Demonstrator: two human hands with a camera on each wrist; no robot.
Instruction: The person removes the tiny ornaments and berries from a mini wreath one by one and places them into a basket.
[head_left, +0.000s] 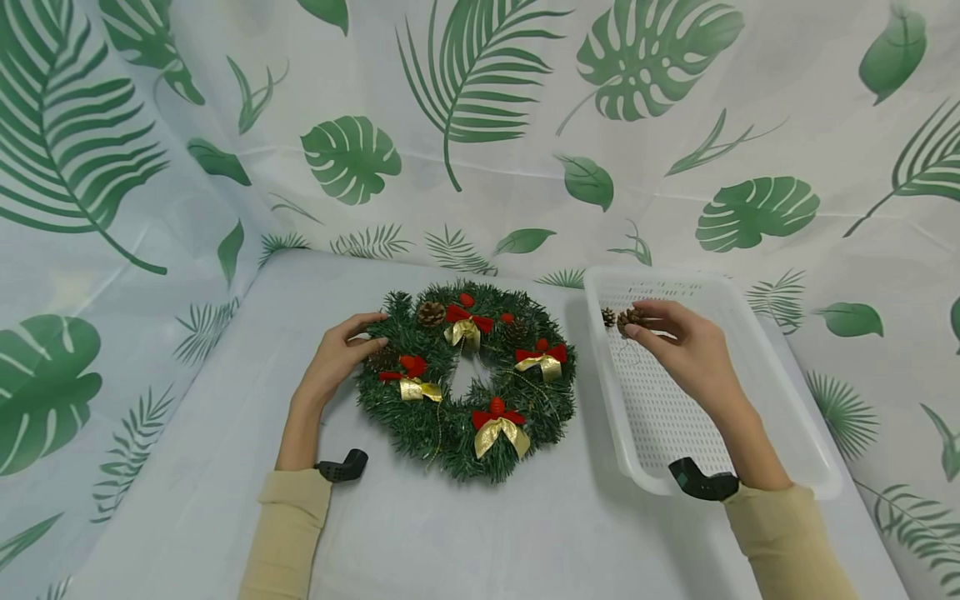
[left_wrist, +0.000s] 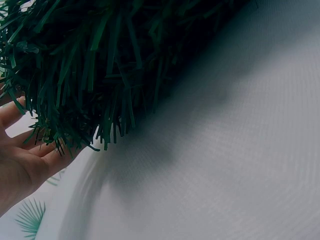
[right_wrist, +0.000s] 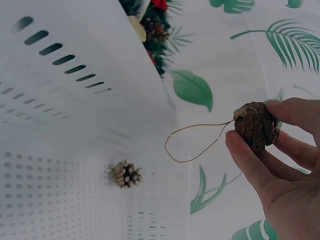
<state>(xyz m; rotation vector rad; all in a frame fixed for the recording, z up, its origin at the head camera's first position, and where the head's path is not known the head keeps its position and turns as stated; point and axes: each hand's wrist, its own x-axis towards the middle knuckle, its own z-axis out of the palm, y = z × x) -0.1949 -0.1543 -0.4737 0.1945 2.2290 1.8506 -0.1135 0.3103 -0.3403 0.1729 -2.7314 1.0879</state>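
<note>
A green wreath (head_left: pixel 465 387) with red and gold bows and pine cones lies in the middle of the table. My left hand (head_left: pixel 339 352) rests on its left edge, fingers curled around the needles (left_wrist: pixel 75 75). My right hand (head_left: pixel 678 342) is over the far end of the white basket (head_left: pixel 780 392) and pinches a pine cone (right_wrist: pixel 256 126) with a gold loop (right_wrist: pixel 192 145). A second pine cone (right_wrist: pixel 125 174) lies on the basket floor near the far wall.
The basket stands right of the wreath, close to the table's right edge. A leaf-print cloth (head_left: pixel 480 125) covers the table and hangs as a backdrop behind and at both sides.
</note>
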